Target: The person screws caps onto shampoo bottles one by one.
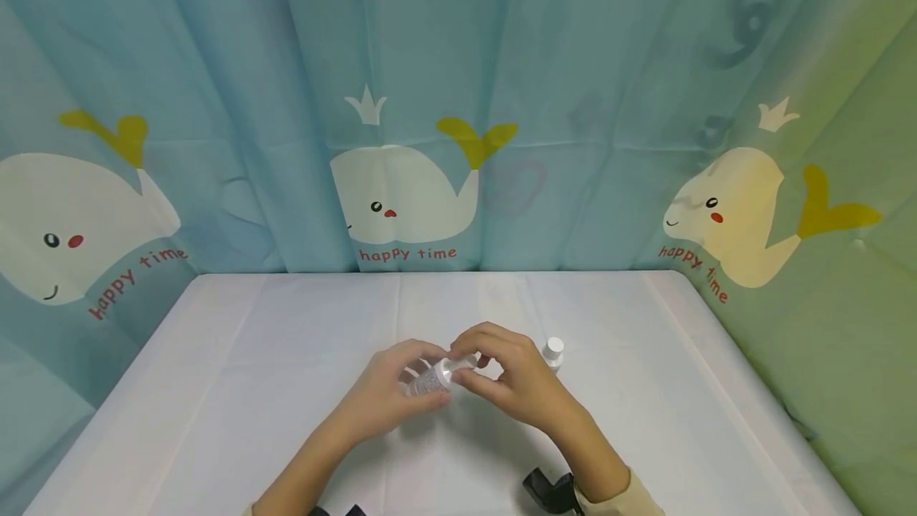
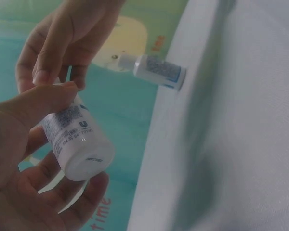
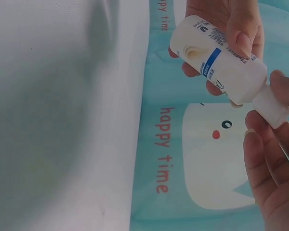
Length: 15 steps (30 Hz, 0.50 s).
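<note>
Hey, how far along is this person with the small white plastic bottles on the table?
Early on. In hand: the left hand grips a small white plastic bottle by its body, while the right hand pinches its white cap, which is not yet off. Left: a second small white bottle stands capped and untouched on the white table.

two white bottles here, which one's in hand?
The small white plastic bottle, gripped tilted by the left hand with the right hand on its cap; the other white bottle stands untouched on the table.

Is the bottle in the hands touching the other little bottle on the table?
Apart. The left wrist view shows the held bottle clear of the second bottle, curtain between them.
</note>
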{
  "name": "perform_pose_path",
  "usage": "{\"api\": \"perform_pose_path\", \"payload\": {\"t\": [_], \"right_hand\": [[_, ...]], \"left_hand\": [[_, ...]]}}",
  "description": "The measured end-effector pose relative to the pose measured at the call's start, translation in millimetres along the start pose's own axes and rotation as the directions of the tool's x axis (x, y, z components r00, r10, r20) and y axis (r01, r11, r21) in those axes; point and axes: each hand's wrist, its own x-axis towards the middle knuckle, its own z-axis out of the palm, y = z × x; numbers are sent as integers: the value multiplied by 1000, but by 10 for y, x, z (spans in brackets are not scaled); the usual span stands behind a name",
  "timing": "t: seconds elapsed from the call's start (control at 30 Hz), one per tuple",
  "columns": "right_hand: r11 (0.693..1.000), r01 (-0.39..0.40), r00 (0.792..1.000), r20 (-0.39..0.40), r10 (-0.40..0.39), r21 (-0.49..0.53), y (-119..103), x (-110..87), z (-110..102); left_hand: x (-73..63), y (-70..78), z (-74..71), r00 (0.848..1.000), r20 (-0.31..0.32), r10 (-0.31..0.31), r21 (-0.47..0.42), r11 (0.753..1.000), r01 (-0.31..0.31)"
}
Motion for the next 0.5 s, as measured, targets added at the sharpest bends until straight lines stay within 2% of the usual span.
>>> {"api": "perform_pose_path", "payload": {"t": [0.5], "right_hand": [[1000,20,998,55,-20,0,1,4,-41]], "left_hand": [[-3,-46,-13,1000,-11,-21,-6,1000,21]]}}
